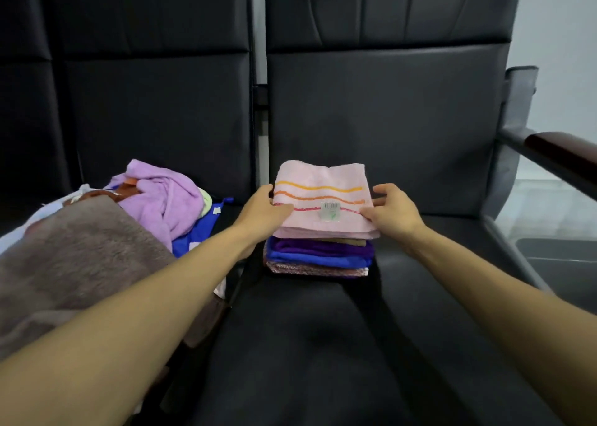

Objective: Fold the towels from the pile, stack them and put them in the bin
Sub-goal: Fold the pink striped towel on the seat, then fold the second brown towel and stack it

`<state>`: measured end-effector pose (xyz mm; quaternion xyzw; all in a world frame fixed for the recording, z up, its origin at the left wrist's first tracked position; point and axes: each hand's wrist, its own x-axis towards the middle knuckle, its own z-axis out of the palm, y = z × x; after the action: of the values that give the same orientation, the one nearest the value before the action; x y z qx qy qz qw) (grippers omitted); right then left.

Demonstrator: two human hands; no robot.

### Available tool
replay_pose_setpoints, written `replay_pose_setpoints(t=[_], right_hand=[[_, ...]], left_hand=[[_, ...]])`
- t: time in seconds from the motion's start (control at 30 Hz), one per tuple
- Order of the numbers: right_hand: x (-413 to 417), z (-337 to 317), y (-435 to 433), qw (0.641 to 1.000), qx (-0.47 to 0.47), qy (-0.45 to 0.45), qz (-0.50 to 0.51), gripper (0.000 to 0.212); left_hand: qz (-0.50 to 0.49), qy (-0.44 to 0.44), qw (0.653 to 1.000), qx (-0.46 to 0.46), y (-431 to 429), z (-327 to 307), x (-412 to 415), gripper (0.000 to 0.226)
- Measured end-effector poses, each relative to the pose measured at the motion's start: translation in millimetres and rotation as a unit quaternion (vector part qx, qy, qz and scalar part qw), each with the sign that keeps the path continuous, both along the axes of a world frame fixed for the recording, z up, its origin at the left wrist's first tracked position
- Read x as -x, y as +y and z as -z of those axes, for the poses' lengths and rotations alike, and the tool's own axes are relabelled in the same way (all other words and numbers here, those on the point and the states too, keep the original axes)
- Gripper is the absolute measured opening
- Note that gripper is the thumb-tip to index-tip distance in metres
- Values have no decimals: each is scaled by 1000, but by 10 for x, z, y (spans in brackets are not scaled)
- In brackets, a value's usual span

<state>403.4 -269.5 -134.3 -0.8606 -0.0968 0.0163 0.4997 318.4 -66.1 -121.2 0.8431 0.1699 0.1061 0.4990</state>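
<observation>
A folded pink towel [318, 175] with orange and red wavy stripes and a barcode label lies on top of a stack of folded towels [318, 257], purple, blue and patterned, on the black seat. My left hand [263, 212] grips the pink towel's left edge. Its right edge is gripped by my right hand [392, 210]. A loose pile of unfolded towels [161, 199], lilac, blue and others, lies on the seat to the left. No bin is in view.
A brown fleecy cloth [71, 257] covers the near left. The black padded seat [323, 344] has an upright backrest [387, 118] behind the stack. A dark wooden armrest [562, 150] juts out at the right, with floor beyond it.
</observation>
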Motion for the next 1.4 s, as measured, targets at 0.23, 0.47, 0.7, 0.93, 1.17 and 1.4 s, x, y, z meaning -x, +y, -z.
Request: replay_pose_setpoints(t=[0.23,0.47,0.7,0.93,1.17,1.4], right_hand=[[818,-218,198,977,107,-186,-15,41],[1640,-199,802,950,152,-84,-258,30],[2083,22,1268,883,220,-99,-403,56],[2049,56,1430,919,125,-138,-347,20],[1964,-410,923,949,-16,-106,-298,22],[1937,-611,15,948,-91,-68,-297,32]], left_hand=[[-16,-29,999,12,83,-82,798,40],[-63,-131,988,-42,412,-74,1924,39],[-57,-87,971,-214,867,-185,2533,23],[-13,-56,956,-286,839,-164,2545,15],[28,-97,973,-208,324,-224,2272,31],[71,-176,973,-128,-467,-272,2000,35]])
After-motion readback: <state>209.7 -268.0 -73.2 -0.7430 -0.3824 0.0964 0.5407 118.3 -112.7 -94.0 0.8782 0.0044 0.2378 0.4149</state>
